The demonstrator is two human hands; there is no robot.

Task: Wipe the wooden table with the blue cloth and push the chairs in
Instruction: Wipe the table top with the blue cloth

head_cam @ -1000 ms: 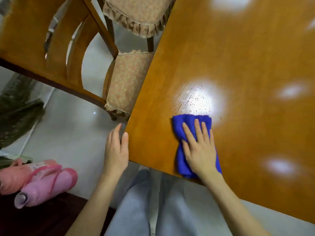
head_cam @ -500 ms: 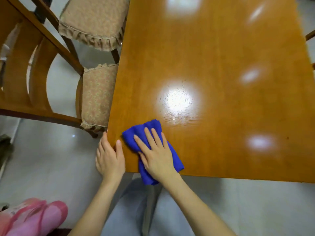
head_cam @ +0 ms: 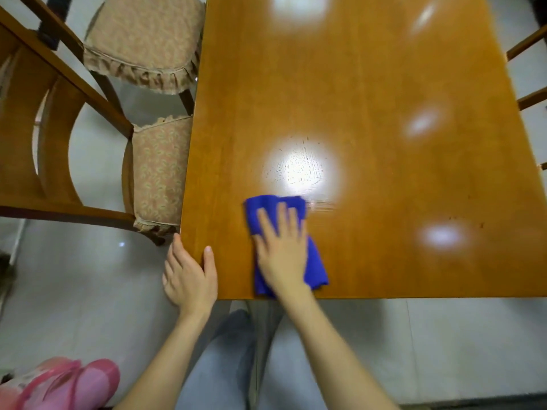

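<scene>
The glossy wooden table (head_cam: 370, 119) fills the upper right of the head view. A folded blue cloth (head_cam: 268, 208) lies near its front edge, and my right hand (head_cam: 281, 250) presses flat on it with fingers spread. My left hand (head_cam: 188, 273) rests at the table's front-left corner, thumb on the top, fingers apart, holding nothing. Two wooden chairs with beige padded seats stand along the table's left side: the near chair (head_cam: 157, 173) and the far chair (head_cam: 142, 39), both with seats partly out from under the table.
Wooden parts of another chair (head_cam: 529, 72) show at the right edge. A pink object (head_cam: 74, 383) lies at the bottom left. Grey tiled floor (head_cam: 74, 291) surrounds the table. My legs in grey trousers (head_cam: 219, 365) stand at the front edge.
My right hand has slid the blue cloth rightward along the front edge, away from the corner. My left hand stays at the front-left corner. The view has shifted.
</scene>
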